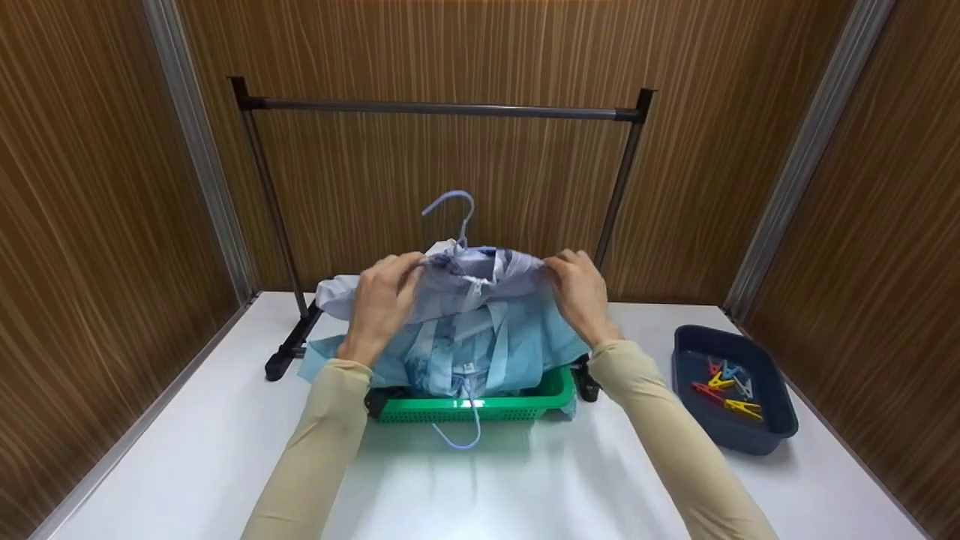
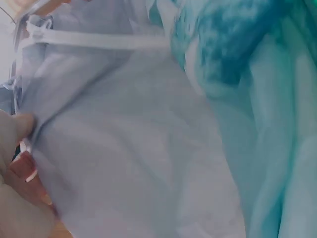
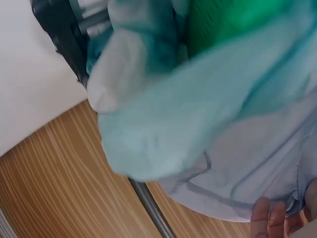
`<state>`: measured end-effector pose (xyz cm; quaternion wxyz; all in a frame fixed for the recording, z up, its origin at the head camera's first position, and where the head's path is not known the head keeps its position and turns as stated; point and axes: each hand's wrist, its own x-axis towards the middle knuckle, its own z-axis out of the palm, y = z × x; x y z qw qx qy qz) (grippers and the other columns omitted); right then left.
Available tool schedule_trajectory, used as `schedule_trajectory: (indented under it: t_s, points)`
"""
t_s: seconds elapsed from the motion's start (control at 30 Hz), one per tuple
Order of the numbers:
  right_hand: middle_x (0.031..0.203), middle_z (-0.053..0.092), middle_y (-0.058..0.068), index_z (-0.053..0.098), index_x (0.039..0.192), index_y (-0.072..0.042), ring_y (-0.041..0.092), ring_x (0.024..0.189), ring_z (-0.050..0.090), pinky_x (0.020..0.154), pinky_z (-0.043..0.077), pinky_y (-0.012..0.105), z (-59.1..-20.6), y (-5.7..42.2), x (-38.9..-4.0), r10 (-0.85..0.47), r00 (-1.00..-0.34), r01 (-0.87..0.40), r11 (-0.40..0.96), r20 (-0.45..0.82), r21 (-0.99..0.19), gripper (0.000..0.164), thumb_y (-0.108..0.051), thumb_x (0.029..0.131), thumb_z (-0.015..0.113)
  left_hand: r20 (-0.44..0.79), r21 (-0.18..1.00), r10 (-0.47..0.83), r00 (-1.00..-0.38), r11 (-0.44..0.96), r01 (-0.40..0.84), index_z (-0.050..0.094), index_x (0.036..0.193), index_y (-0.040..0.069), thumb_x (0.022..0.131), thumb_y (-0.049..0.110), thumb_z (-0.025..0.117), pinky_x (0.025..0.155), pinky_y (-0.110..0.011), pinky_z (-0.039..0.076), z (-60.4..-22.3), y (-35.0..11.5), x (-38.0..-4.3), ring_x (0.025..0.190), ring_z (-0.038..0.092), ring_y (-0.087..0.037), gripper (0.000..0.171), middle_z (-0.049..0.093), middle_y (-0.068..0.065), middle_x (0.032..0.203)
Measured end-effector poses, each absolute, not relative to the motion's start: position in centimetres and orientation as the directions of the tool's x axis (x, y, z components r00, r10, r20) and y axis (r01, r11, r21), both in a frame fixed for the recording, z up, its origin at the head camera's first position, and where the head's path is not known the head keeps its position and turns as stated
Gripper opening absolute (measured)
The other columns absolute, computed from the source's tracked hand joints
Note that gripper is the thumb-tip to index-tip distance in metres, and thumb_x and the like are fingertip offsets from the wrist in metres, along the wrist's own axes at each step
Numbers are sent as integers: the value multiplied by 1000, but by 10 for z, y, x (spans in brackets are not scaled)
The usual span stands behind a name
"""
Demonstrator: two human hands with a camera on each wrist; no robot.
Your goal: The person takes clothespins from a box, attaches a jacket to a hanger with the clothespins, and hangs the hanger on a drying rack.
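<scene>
My left hand (image 1: 382, 300) and right hand (image 1: 581, 296) pinch a pale lavender zip-front jacket (image 1: 439, 301) at either side of its neck, holding it up. A lavender hanger (image 1: 471, 206) sits in its collar, hook pointing up. Just below, a light-blue zip-front garment (image 1: 517, 341) lies over the green basket (image 1: 510, 411). From that garment a second hanger (image 1: 478, 429) droops, its hook over the basket's front rim. In the left wrist view, lavender cloth fills the middle beside my fingers (image 2: 25, 168). The right wrist view shows my fingertips (image 3: 260, 215) on the jacket's edge.
Behind the clothes stands a clothes rack with a dark horizontal bar (image 1: 442, 109) and black feet (image 1: 289, 352). A dark blue tray (image 1: 776, 397) at the right holds several coloured clothespins (image 1: 720, 381). Wood-grain panels (image 1: 847, 225) enclose the white table (image 1: 187, 450) on three sides.
</scene>
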<state>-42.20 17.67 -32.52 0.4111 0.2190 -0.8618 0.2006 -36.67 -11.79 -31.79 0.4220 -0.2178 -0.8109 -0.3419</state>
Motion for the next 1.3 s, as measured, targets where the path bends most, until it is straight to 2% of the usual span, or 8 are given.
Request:
schedule_trajectory:
  t_s: [0.1,0.3,0.43,0.67,0.77,0.9,1.1,1.3]
  points:
    - [91,62,4,68,95,-7,19,84,51,73,43,35,-312,179,-422,-175,-543,-539,822,821,-182,13,-12,88,59,841,368,9,-541,723,585,65,104,14,90,24,57,83,-37,39,-318,-128,-368,85,56,-17,19,63,-1,92]
    - [93,62,4,68,96,-7,20,86,51,75,42,35,-294,192,-420,-116,-513,-524,827,850,-203,14,-12,90,57,840,369,-69,-539,800,474,65,102,12,89,23,58,95,-46,28,-318,-144,-367,91,53,-24,18,61,-5,93]
    - [93,62,4,68,97,-8,20,85,49,75,41,34,-287,203,-415,-96,-512,-510,834,854,-212,15,-13,90,57,823,412,-91,-561,775,479,65,102,13,89,21,57,91,-46,30,-317,-142,-367,85,50,-23,16,54,-5,87]
    - [93,61,5,67,97,-8,20,85,48,73,42,35,-287,213,-407,-111,-512,-506,840,852,-195,15,-15,91,56,816,477,-93,-570,664,576,64,98,9,92,15,54,67,-34,37,-317,-139,-365,74,45,-20,14,46,-6,82]
    - [91,61,6,67,95,-6,21,83,49,72,42,36,-291,216,-406,-117,-512,-508,840,851,-190,15,-14,91,56,809,492,-73,-583,628,603,64,99,8,91,11,53,66,-31,39,-318,-141,-364,73,46,-17,14,47,-6,84]
    - [90,62,6,67,95,-6,21,83,49,72,42,37,-295,217,-404,-116,-541,-493,846,833,-202,15,-14,91,55,784,529,-81,-615,606,594,64,100,7,90,10,54,68,-32,40,-319,-142,-363,74,47,-17,14,48,-6,85]
    - [90,61,5,67,95,-7,21,82,48,71,41,36,-297,219,-401,-110,-591,-483,842,799,-242,15,-16,90,56,728,579,-72,-682,598,554,62,99,8,93,15,51,66,-33,35,-318,-142,-363,74,42,-20,15,45,-7,83]
    - [107,56,3,61,115,-13,18,95,47,79,44,35,-304,227,-393,-163,-687,-532,776,708,-338,27,-26,92,54,687,636,-115,-717,572,518,62,96,10,93,17,51,69,-34,34,-322,-146,-363,78,42,-21,14,46,-6,85]
